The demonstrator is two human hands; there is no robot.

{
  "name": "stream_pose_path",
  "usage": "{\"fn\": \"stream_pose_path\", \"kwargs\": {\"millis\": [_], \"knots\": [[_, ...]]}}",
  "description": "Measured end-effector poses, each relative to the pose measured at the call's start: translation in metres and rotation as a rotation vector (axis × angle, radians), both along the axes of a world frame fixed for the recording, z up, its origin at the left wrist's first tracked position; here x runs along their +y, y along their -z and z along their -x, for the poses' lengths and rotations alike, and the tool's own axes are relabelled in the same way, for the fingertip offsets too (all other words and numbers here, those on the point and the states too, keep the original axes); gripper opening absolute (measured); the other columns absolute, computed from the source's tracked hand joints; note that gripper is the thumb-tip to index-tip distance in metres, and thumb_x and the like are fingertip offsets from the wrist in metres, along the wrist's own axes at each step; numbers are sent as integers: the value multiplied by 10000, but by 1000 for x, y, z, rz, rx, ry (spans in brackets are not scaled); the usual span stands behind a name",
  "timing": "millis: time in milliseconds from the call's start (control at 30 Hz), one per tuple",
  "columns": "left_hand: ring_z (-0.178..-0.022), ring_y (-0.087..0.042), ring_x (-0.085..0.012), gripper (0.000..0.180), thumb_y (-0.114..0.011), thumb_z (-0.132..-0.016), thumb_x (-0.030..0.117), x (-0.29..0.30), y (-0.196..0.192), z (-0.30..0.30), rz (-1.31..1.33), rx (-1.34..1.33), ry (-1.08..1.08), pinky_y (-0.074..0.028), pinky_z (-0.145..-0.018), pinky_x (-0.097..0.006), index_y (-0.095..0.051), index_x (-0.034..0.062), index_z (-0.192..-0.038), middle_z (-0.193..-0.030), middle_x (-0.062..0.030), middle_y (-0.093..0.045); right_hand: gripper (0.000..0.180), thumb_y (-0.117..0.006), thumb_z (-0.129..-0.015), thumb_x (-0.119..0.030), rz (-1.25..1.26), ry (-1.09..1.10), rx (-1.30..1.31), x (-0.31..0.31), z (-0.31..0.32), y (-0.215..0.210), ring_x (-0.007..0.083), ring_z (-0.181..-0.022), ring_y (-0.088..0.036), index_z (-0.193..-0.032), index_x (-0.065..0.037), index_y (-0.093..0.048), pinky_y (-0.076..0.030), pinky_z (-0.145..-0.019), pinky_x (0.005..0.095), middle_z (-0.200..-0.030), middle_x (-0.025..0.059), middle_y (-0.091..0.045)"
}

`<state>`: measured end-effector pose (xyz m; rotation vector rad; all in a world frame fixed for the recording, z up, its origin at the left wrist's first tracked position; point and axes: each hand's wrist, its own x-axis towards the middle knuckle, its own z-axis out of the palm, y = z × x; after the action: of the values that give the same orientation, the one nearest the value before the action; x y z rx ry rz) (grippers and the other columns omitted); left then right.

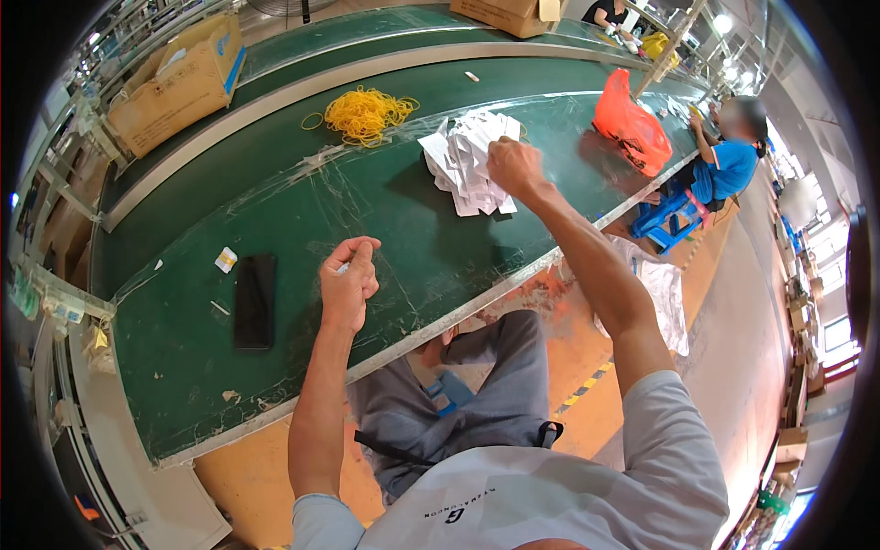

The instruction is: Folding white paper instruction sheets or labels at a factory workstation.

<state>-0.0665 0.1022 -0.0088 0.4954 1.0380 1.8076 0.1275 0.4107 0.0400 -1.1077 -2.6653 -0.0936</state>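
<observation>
The left hand (348, 282) is holding thumb and forefinger together, while loose white papers (467, 158) are lying left of the right hand (516, 167), whose grip I cannot tell, and are risking scattering if it brushes them.

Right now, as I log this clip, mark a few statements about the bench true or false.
1. The right hand is at the white slips. True.
2. The phone lies left of the left hand. True.
3. The left hand touches the phone. False: a gap separates them.
4. The slips are inside a bag. False: they lie on the green worktop.
5. The bands are yellow. True.
6. The phone is white. False: it is black.
</observation>
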Motion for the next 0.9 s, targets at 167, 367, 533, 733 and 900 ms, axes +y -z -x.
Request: {"fn": "stream_pose_path", "kwargs": {"millis": [167,367,533,733,900], "knots": [[-504,-351,-15,192,-751,-981,180,-6,1,2,33,35,-57,-270,-454,-224,-728,6,-1058,-686,68,-510,151,-619,-940,-173,14,-96,451,-41,-13,-54,361,-862,-720,-983,-62,-712,-549,-726,456,-949,170,-737],[-504,-325,-16,255,-760,-964,146,-4,-7,-7,39,15,-36,-248,-451,-231,-727,-15,-1159,-710,69,-506,163,-659,-990,-179,906,-220,766,-99,-12,-50,49,-785,-511,-1052,-28,-661,-414,-699,242,-852,-16,-656],[-512,-356,-15,318,-735,-981,150,-4,-11,-4,5,-23,47,-279,-457,-219,-675,-35,-1232,-707,77,-485,156,-661,-992,-168,1132,-315,708,-131,4,-28,45,-821,-534,-1060,-28,-664,-429,-729,245,-885,-25,-649],[-516,-368,-29,216,-827,-895,161,-2,-7,-1,86,80,-99,-257,-455,-230,-723,-1,-994,-671,57,-531,156,-667,-990,-154,1008,-332,386,-147,13,-29,50,-765,-569,-1011,1,-667,-455,-669,256,-831,2,-674],[-519,-408,-34,167,-851,-856,115,4,-2,-1,139,413,-245,-282,-465,-235,-709,26,-852,-714,23,-609,171,-671,-1004,-152,600,-471,364,-150,11,-21,63,-718,-599,-1092,-6,-666,-493,-647,260,-845,-5,-704]]}}
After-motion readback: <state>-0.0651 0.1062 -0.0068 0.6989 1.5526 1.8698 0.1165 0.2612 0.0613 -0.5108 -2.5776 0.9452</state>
